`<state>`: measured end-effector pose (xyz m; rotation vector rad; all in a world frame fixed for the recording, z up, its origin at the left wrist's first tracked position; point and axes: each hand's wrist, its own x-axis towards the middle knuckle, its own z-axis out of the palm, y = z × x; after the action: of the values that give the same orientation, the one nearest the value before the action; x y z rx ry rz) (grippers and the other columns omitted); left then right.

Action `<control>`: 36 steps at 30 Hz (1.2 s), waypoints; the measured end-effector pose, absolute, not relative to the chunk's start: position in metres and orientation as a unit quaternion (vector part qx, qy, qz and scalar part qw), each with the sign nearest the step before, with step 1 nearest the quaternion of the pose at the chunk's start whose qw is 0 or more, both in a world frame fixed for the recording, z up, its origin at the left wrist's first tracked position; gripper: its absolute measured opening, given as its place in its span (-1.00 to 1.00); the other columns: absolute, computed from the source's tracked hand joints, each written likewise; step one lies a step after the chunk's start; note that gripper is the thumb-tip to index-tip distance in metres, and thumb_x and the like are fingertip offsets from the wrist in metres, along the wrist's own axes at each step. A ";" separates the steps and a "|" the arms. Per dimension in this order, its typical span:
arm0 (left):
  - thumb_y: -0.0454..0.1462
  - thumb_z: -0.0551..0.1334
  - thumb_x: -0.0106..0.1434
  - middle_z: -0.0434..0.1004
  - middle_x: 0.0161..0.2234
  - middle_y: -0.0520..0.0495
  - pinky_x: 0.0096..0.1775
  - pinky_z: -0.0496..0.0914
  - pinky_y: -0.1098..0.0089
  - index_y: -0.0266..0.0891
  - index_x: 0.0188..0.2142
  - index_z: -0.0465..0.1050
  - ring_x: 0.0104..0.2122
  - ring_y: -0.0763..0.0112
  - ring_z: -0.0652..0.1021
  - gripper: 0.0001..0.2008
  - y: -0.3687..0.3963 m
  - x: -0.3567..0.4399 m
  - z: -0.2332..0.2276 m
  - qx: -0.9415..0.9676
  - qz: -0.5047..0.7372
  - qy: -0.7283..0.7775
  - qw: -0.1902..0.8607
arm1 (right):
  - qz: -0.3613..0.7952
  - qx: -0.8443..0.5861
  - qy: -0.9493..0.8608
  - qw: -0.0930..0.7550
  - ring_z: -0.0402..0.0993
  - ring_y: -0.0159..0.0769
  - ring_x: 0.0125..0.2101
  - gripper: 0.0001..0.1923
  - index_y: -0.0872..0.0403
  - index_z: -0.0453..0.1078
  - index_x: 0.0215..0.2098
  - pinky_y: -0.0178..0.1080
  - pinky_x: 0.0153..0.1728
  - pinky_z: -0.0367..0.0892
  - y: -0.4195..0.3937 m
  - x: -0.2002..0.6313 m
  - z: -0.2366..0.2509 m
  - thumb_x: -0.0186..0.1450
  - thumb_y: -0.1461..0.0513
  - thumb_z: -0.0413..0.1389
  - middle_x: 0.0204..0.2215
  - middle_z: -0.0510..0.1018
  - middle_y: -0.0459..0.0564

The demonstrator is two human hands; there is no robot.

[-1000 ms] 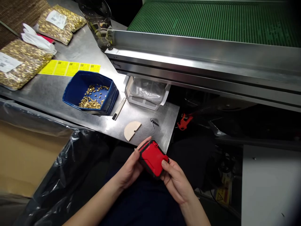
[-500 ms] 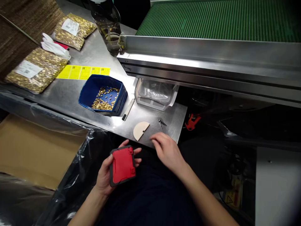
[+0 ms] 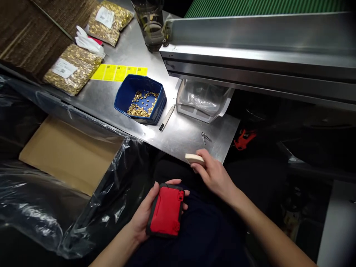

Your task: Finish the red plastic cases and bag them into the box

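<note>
A stainless steel counter runs from far left toward the middle, its surface throwing back bright patches of overhead light. On the right a long brushed-metal rail edges a green ribbed conveyor belt at the far side. Below the rail the space falls into deep shadow. Near left, clear plastic sheeting drapes over a brown cardboard box below the counter's near edge. A corrugated cardboard sheet lies at the far left corner. At near right, a pale grey surface shows dimly.
</note>
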<state>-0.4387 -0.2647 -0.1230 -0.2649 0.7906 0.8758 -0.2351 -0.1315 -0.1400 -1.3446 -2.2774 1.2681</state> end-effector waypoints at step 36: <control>0.11 0.21 0.36 0.68 -0.24 -0.25 -0.36 0.52 0.40 -0.31 0.06 0.53 -0.38 0.27 0.64 -0.44 -0.242 -0.415 -0.115 -0.147 0.223 0.529 0.805 | 0.414 -0.285 -0.862 -0.062 0.50 -0.38 -0.53 -0.83 -0.01 0.25 -0.23 -0.21 -0.54 -0.07 -0.206 -0.214 -0.090 0.54 0.17 -0.06 -0.45 0.56 -0.22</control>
<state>-0.4145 -0.2417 -0.1153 -0.3158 1.1334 0.4772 -0.2144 -0.2061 -0.0898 -0.9335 -2.8210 1.3537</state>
